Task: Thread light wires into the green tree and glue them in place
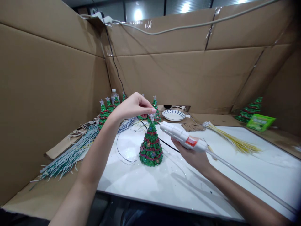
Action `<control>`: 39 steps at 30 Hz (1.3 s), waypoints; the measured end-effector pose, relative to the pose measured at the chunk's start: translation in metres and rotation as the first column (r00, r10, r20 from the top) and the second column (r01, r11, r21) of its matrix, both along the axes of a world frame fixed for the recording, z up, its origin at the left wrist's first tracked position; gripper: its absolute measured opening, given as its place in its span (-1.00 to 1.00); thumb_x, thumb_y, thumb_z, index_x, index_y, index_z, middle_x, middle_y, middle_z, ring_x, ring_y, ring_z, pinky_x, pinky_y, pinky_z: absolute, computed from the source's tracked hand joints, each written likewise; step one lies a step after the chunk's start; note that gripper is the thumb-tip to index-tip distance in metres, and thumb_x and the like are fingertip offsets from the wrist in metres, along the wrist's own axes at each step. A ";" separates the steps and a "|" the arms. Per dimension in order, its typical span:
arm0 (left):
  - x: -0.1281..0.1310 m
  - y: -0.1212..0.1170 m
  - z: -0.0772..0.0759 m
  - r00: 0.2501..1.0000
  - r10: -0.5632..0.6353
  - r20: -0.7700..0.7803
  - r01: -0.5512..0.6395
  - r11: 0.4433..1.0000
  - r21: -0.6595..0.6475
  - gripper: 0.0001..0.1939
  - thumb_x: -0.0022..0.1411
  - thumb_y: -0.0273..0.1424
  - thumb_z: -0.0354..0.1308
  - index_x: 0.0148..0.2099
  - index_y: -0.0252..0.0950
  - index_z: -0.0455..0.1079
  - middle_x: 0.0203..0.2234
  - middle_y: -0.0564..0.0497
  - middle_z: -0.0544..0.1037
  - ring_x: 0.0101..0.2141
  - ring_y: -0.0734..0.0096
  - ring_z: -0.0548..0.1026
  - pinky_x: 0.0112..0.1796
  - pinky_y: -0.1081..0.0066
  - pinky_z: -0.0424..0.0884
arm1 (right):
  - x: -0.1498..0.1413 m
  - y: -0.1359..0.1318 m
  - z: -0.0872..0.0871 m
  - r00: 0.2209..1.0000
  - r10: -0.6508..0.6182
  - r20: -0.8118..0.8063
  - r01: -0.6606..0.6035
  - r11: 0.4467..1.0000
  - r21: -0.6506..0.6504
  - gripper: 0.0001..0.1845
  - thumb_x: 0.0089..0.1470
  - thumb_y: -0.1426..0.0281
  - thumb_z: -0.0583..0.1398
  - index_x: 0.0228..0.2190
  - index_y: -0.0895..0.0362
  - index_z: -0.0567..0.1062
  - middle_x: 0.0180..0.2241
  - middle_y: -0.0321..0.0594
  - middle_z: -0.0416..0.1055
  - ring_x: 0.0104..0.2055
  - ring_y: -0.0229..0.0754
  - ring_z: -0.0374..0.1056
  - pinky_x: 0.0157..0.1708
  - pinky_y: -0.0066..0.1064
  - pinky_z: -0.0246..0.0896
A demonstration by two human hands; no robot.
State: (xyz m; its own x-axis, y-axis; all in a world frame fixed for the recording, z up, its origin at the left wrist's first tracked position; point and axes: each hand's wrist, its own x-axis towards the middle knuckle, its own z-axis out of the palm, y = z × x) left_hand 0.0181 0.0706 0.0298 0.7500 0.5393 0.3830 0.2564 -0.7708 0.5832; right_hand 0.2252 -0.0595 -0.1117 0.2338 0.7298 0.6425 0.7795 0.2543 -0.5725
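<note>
A small green Christmas tree (151, 147) with red garlands and tiny baubles stands upright on the white tabletop (131, 179). At its tip is a clear star (152, 116), pinched between the thumb and fingers of my left hand (138, 106). My right hand (191, 155) is wrapped round a white hot glue gun (181, 135), whose nozzle points at the treetop just below the star. A long clear glue stick (246, 179) sticks out of the gun's back end. Whether the nozzle touches the tree, I cannot tell.
More small trees (102, 113) stand behind, beside a plastic bottle (114, 95). Bundled pale wires (70, 153) lie left, yellow wires (231, 139) right. A striped plate (173, 115) sits at the back; a green packet (260, 122) leans by another tree (249, 110). Cardboard walls (164, 69) enclose the table.
</note>
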 end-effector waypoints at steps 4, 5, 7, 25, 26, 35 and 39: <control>0.001 0.000 0.000 1.000 0.009 -0.006 -0.009 1.000 0.004 -0.74 0.09 -0.25 0.28 -0.36 -0.38 0.60 -0.63 -0.02 0.49 -0.57 0.54 0.35 -0.56 0.49 0.21 | 0.000 -0.001 0.000 1.000 0.005 -0.014 -0.005 1.000 0.005 -0.56 0.09 0.07 0.17 -0.63 0.09 0.29 -0.68 -0.32 0.17 -0.61 -0.26 0.13 -0.61 -0.42 0.05; 0.001 0.000 0.000 1.000 0.007 -0.005 -0.007 1.000 0.002 -0.74 0.09 -0.25 0.28 -0.36 -0.38 0.60 -0.63 -0.02 0.49 -0.57 0.54 0.35 -0.56 0.49 0.22 | -0.001 -0.001 0.000 1.000 0.005 -0.017 -0.005 1.000 0.008 -0.56 0.08 0.07 0.17 -0.64 0.09 0.28 -0.69 -0.32 0.16 -0.61 -0.27 0.12 -0.61 -0.42 0.04; 0.001 0.000 0.000 1.000 0.001 -0.003 -0.001 1.000 0.001 -0.74 0.10 -0.26 0.28 -0.36 -0.39 0.60 -0.63 -0.02 0.49 -0.57 0.55 0.35 -0.56 0.50 0.22 | -0.001 -0.001 0.001 1.000 0.007 -0.028 -0.006 1.000 0.013 -0.56 0.07 0.08 0.18 -0.65 0.08 0.28 -0.70 -0.33 0.15 -0.62 -0.28 0.11 -0.62 -0.42 0.03; 0.000 0.000 0.000 1.000 -0.018 0.001 0.018 1.000 0.011 -0.74 0.11 -0.28 0.29 -0.34 -0.43 0.60 -0.64 -0.01 0.49 -0.58 0.57 0.35 -0.59 0.55 0.22 | -0.001 0.000 -0.001 0.999 0.021 -0.032 -0.020 0.999 0.026 -0.59 0.08 0.11 0.19 -0.63 0.10 0.30 -0.67 -0.33 0.19 -0.60 -0.29 0.14 -0.60 -0.45 0.08; 0.000 0.001 0.000 1.000 -0.021 0.003 0.021 1.000 0.012 -0.74 0.11 -0.28 0.29 -0.34 -0.43 0.60 -0.64 0.00 0.49 -0.58 0.57 0.35 -0.59 0.55 0.22 | -0.001 0.000 -0.001 0.999 0.023 -0.028 -0.022 0.999 0.034 -0.58 0.08 0.11 0.19 -0.64 0.10 0.29 -0.68 -0.33 0.18 -0.61 -0.29 0.13 -0.61 -0.45 0.08; 0.001 0.002 -0.001 1.000 -0.026 0.009 0.026 1.000 0.012 -0.77 0.11 -0.30 0.29 -0.35 -0.42 0.60 -0.63 -0.01 0.51 -0.58 0.58 0.37 -0.58 0.56 0.24 | -0.001 0.002 -0.001 0.999 0.054 -0.008 -0.053 0.995 0.090 -0.60 0.09 0.18 0.20 -0.64 0.12 0.29 -0.69 -0.36 0.16 -0.62 -0.33 0.10 -0.64 -0.49 0.02; 0.000 0.001 0.000 1.000 -0.022 0.006 0.022 1.000 0.012 -0.77 0.11 -0.30 0.29 -0.36 -0.40 0.60 -0.64 -0.01 0.50 -0.58 0.58 0.37 -0.59 0.56 0.23 | -0.001 0.001 -0.001 0.998 0.058 -0.010 -0.057 0.995 0.084 -0.60 0.09 0.18 0.20 -0.64 0.12 0.28 -0.69 -0.37 0.14 -0.62 -0.34 0.09 -0.64 -0.49 0.00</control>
State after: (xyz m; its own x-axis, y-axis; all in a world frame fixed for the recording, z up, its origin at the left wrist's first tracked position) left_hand 0.0184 0.0715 0.0300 0.7595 0.5178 0.3939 0.2355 -0.7832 0.5755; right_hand 0.2246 -0.0580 -0.1131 0.2013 0.6857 0.6995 0.7556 0.3458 -0.5564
